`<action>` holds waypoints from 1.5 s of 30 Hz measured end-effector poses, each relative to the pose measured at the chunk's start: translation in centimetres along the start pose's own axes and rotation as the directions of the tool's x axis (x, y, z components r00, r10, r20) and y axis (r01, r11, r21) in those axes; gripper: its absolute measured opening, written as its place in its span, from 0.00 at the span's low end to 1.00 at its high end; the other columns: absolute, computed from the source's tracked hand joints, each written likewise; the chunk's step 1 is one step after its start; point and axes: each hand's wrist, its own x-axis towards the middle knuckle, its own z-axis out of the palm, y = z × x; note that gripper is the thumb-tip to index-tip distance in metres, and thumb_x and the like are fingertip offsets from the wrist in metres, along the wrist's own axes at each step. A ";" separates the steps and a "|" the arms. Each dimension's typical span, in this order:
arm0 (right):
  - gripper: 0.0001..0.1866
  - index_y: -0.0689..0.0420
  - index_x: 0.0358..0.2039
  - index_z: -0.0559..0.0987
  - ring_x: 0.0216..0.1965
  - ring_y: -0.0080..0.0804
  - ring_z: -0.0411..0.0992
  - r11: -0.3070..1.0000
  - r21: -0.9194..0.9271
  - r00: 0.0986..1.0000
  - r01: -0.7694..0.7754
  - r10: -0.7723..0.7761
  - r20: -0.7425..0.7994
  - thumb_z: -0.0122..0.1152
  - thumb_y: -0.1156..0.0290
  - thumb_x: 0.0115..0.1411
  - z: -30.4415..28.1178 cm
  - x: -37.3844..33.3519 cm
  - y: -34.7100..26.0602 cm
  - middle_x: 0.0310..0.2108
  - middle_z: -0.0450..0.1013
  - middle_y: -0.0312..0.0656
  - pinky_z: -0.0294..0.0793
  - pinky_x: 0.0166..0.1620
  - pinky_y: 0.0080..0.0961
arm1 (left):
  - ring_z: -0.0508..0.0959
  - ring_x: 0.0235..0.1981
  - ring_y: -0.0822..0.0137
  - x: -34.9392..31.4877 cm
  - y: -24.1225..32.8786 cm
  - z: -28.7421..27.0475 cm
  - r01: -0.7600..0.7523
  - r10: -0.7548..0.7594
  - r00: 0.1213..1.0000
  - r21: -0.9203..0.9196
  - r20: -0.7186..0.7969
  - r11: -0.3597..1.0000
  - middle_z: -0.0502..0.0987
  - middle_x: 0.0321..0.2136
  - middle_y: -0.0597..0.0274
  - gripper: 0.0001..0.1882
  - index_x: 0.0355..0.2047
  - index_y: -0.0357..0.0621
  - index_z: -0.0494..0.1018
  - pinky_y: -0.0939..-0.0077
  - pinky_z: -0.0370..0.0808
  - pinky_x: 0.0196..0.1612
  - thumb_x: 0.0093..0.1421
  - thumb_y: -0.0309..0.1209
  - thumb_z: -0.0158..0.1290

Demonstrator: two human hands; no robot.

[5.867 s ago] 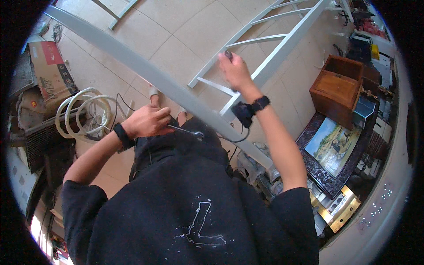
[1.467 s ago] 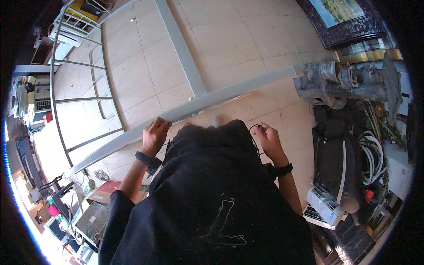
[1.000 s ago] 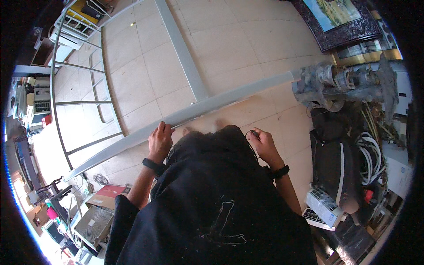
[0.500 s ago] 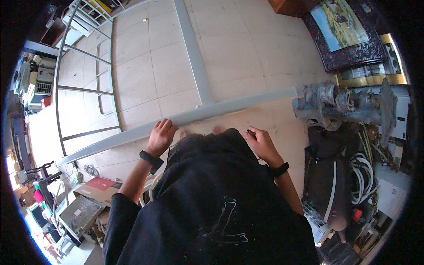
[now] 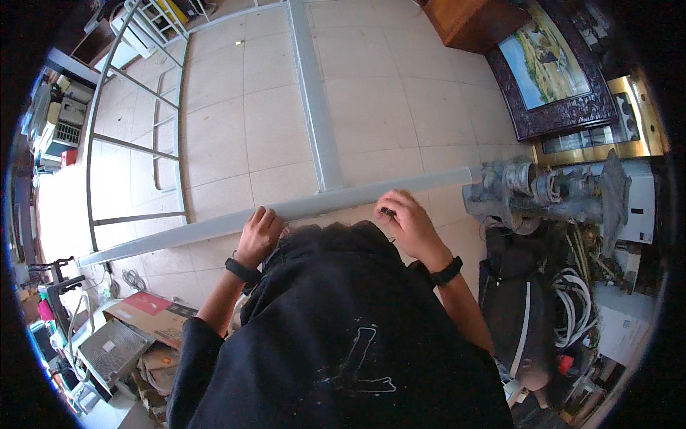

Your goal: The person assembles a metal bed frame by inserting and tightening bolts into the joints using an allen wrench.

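Note:
A long grey metal bed-frame rail runs across in front of me, low over the tiled floor. My left hand is at its near edge, fingers curled over the metal. My right hand is closed, with a small dark piece between thumb and fingers; its kind cannot be made out. That hand is just right of my body, close to the rail's near side. A grey crossbar meets the rail and stretches away from me. Both wrists wear black bands.
At left stands a ladder-like metal bed end. A cardboard box and a mesh-fronted unit sit lower left. To the right are a plastic-wrapped bundle, a black bag, coiled white hose and a framed picture.
My right hand has moved left and slightly forward toward the rail, still holding the small dark piece. My left hand stays at the rail's edge. The whole view has shifted slightly.

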 end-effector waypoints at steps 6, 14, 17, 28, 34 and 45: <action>0.04 0.63 0.36 0.82 0.30 0.29 0.76 0.988 0.151 0.998 -0.033 0.025 0.056 0.66 0.77 0.62 -1.5 5.9 -2.9 0.32 0.76 0.42 0.75 0.34 0.24 | 0.72 0.35 0.55 -0.7 -0.7 0.3 0.007 -0.006 1.000 -0.012 0.014 1.000 0.68 0.31 0.56 0.09 0.30 0.41 0.72 0.62 0.75 0.39 0.53 0.29 0.59; 0.06 0.63 0.38 0.85 0.34 0.24 0.81 0.834 0.495 0.951 -0.244 0.104 0.293 0.68 0.75 0.61 3.9 9.1 5.4 0.31 0.83 0.41 0.80 0.40 0.22 | 0.73 0.36 0.56 0.0 -0.4 0.4 -0.017 0.015 0.999 -0.053 -0.043 0.998 0.68 0.30 0.56 0.07 0.29 0.40 0.70 0.63 0.76 0.39 0.55 0.28 0.57; 0.06 0.64 0.38 0.85 0.35 0.26 0.82 0.782 0.500 0.903 -0.373 0.182 0.389 0.68 0.76 0.61 4.8 9.7 6.5 0.32 0.83 0.43 0.81 0.42 0.22 | 0.73 0.36 0.57 0.1 -0.3 0.1 -0.008 0.007 0.999 -0.042 -0.045 0.999 0.69 0.30 0.57 0.07 0.30 0.40 0.70 0.63 0.76 0.39 0.55 0.28 0.57; 0.07 0.65 0.36 0.85 0.29 0.29 0.81 0.982 0.143 0.864 -0.120 0.032 0.503 0.64 0.80 0.58 3.8 12.7 2.3 0.29 0.82 0.44 0.80 0.38 0.25 | 0.73 0.35 0.58 0.4 -0.2 -0.5 -0.049 0.049 0.999 0.008 -0.022 0.999 0.69 0.29 0.58 0.09 0.29 0.40 0.70 0.63 0.76 0.37 0.53 0.28 0.59; 0.05 0.62 0.31 0.84 0.30 0.43 0.80 0.974 -0.143 0.887 0.178 -0.096 0.452 0.61 0.77 0.59 3.6 10.6 0.1 0.28 0.80 0.50 0.80 0.38 0.36 | 0.73 0.34 0.58 0.2 -0.1 -0.5 -0.043 0.044 0.999 0.027 -0.011 0.999 0.68 0.29 0.58 0.10 0.29 0.41 0.70 0.63 0.75 0.37 0.53 0.30 0.60; 0.04 0.60 0.27 0.80 0.35 0.49 0.79 0.922 -0.184 0.802 0.340 -0.183 0.569 0.58 0.76 0.57 5.6 13.0 0.5 0.27 0.77 0.53 0.81 0.41 0.39 | 0.73 0.35 0.58 0.2 -0.1 -0.5 -0.031 0.032 0.999 0.027 -0.005 0.999 0.69 0.30 0.58 0.09 0.31 0.40 0.71 0.64 0.75 0.37 0.54 0.30 0.59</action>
